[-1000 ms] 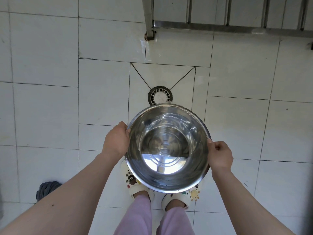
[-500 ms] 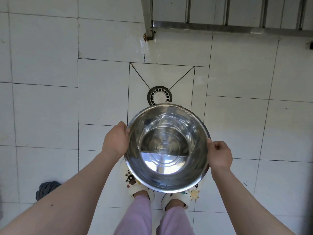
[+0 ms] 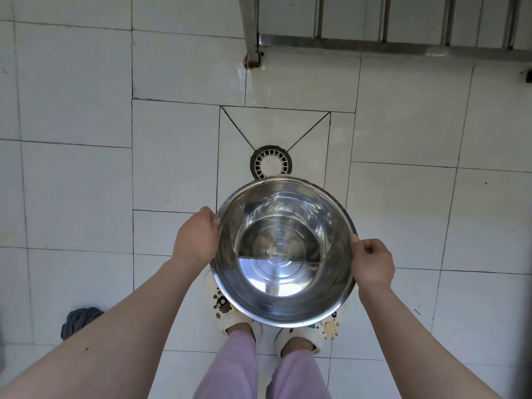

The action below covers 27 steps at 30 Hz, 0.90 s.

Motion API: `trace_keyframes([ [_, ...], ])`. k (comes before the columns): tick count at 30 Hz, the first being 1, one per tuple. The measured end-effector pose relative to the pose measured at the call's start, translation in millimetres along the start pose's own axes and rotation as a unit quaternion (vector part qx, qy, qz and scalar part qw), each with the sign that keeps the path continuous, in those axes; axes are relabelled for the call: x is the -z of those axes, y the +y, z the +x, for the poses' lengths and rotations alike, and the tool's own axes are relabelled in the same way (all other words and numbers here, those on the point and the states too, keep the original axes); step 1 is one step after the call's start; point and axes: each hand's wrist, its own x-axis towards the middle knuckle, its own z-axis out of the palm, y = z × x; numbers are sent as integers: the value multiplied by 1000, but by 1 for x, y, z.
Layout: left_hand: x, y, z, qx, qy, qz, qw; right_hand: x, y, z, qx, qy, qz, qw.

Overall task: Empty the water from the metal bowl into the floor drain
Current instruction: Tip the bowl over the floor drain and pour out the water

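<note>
A shiny metal bowl point(image 3: 283, 251) with clear water in it is held level above my feet. My left hand point(image 3: 197, 237) grips its left rim and my right hand point(image 3: 372, 262) grips its right rim. The round floor drain point(image 3: 271, 162), a white grate in a dark ring, lies in the white tiled floor just beyond the bowl's far rim. The bowl's rim hides the drain's near edge.
A metal rack frame point(image 3: 374, 44) with a leg point(image 3: 251, 30) stands at the back above the drain. A grey cloth bundle point(image 3: 79, 321) lies on the floor at the lower left. My slippered feet point(image 3: 299, 338) are under the bowl.
The bowl and both hands have stayed nearly still; the water surface shifts slightly.
</note>
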Motion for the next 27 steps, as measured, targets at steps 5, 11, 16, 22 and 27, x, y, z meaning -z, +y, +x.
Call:
trace_keyframes([
  [5, 0, -1, 0, 4, 1, 0, 1000, 0, 0, -1, 3, 0, -1, 1000],
  [11, 0, -1, 0, 8, -2, -1, 1000, 0, 1, -1, -1, -1, 2, 1000],
  [16, -2, -2, 0, 7, -2, 1, 1000, 0, 3, -1, -1, 2, 4, 1000],
  [22, -3, -3, -1, 5, -1, -6, 1000, -1, 4, -1, 1, -2, 3, 1000],
  [27, -3, -3, -2, 4, -1, -6, 1000, 0, 5, -1, 2, 0, 1, 1000],
])
